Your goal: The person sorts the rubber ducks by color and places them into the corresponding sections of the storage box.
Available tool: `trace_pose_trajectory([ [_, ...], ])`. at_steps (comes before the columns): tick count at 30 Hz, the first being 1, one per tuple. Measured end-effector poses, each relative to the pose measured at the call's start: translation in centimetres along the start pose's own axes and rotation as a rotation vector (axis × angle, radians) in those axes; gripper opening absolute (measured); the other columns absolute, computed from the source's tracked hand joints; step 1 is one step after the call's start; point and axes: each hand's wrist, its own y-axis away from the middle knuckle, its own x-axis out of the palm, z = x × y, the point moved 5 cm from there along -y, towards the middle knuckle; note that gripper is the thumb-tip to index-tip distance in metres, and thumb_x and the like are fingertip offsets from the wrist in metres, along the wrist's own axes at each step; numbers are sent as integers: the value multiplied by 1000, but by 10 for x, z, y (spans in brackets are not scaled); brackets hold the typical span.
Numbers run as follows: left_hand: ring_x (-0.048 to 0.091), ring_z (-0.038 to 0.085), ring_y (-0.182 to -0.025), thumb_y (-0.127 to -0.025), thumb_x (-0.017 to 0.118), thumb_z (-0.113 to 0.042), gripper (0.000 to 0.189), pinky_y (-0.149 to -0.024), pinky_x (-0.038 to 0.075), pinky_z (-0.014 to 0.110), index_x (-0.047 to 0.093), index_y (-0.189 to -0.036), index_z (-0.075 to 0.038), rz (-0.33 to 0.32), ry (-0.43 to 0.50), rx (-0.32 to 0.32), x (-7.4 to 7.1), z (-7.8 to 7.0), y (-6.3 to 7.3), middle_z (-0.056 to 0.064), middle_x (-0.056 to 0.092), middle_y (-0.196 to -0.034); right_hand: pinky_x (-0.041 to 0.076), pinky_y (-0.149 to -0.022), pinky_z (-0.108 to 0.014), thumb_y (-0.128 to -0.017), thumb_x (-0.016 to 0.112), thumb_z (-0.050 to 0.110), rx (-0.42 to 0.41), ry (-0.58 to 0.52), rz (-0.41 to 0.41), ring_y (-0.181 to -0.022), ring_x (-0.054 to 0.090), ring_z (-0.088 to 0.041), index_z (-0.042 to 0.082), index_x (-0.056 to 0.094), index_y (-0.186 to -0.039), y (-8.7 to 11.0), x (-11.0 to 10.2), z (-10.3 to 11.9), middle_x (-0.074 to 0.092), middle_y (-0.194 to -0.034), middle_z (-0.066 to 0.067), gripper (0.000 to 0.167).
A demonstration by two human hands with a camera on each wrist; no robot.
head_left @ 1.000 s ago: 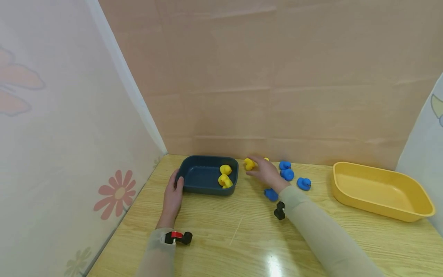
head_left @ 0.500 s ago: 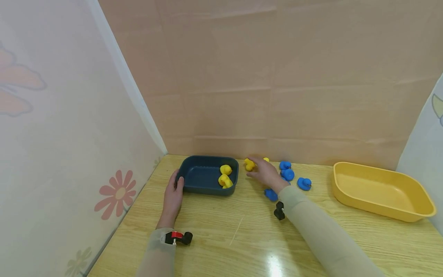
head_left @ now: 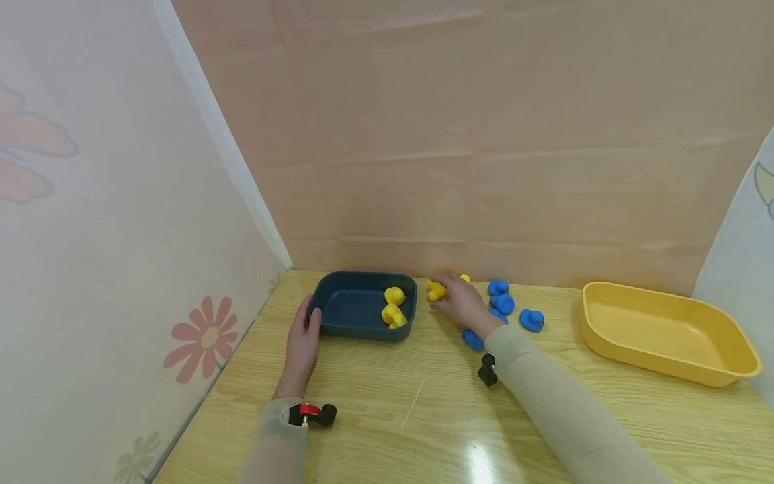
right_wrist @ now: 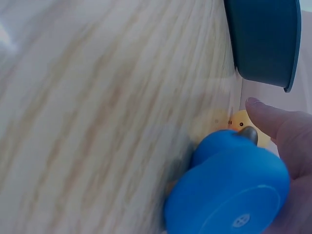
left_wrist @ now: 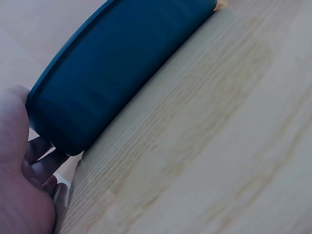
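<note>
My left hand (head_left: 302, 346) grips the left end of a dark blue plastic bin (head_left: 357, 332), thumb at the rim and fingers curled round the outside corner (left_wrist: 53, 158). Inside the bin's right end lie yellow rubber ducks (head_left: 395, 296). Just right of the bin, my right hand (head_left: 464, 300) pinches another yellow rubber duck (head_left: 435, 291) between thumb and fingers. In the right wrist view that duck (right_wrist: 240, 122) is partly hidden behind the thumb and a blue rubber duck (right_wrist: 229, 190) lying tipped close to the camera.
Several blue rubber ducks (head_left: 502, 304) lie right of and under the right wrist. One more yellow duck (head_left: 464, 278) peeks out behind the right hand. A yellow bin (head_left: 659, 366) stands at the right. Papered walls (head_left: 387, 134) bound the wooden table (head_left: 375, 410) at back and sides.
My right hand has closed in slightly around the yellow duck, which has turned a little between thumb and fingers. The left hand and the dark blue bin have stayed in place.
</note>
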Motion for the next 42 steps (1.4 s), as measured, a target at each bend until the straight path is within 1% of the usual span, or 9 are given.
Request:
trace_pose_trajectory([
  [6,26,33,-166,-120,45,-45,64,-133,27,54,33,-175,-16,-3,-5,-10,0,1,-2,9,31,-179,55,-106,-59,-100,84,15,13,-11,-6,-120,68,-38,6,63,-148,0,2,-3,67,-145,-18,53],
  [12,27,35,-165,-120,46,-42,62,-132,27,56,33,-175,-14,-11,-3,-6,0,1,-3,11,31,-179,55,-106,-60,-97,87,11,-20,5,-37,-118,70,-40,5,64,-138,4,-2,1,72,-138,-21,48],
  [17,27,35,-165,-120,47,-42,61,-132,27,57,34,-175,-16,-9,-7,1,0,0,-3,11,32,-179,56,-103,-60,-95,89,10,-51,17,-57,-115,71,-40,6,64,-133,7,-4,3,74,-133,-22,46],
  [22,27,34,-165,-120,47,-43,63,-132,27,56,33,-175,-16,0,-4,-4,0,1,-2,9,31,-179,57,-102,-59,-96,87,9,-57,19,-58,-114,71,-39,6,63,-135,8,-3,2,73,-134,-21,46],
  [28,27,35,-165,-120,46,-46,64,-132,27,57,34,-175,-17,1,-1,-6,-1,1,-2,10,31,-179,57,-100,-58,-94,85,7,-83,10,-104,-114,71,-38,3,65,-136,10,-7,5,73,-135,-20,47],
  [32,27,36,-165,-120,46,-47,65,-132,27,58,33,-175,-16,4,-6,-10,-1,1,-1,11,30,-179,57,-102,-58,-94,85,7,-71,-27,-109,-118,70,-39,3,65,-139,12,-9,9,72,-138,-21,50],
  [37,27,34,-165,-120,46,-44,63,-132,27,56,33,-175,-17,4,-1,-10,-1,1,-2,8,31,-179,57,-104,-57,-94,85,8,-69,-76,-118,-122,70,-39,4,65,-141,15,-12,16,72,-140,-20,52],
  [39,28,34,-165,-120,46,-44,63,-132,27,56,33,-175,-17,6,1,-2,0,0,-2,8,31,-179,54,-107,-58,-94,85,9,-70,-87,-124,-123,69,-38,5,65,-141,16,-13,18,72,-140,-19,51],
  [42,28,34,-165,-120,45,-46,64,-132,28,56,33,-175,-17,8,-1,-1,0,1,-2,8,31,-179,54,-105,-58,-94,85,10,-69,-105,-131,-122,69,-37,5,65,-142,17,-15,22,73,-139,-18,51],
])
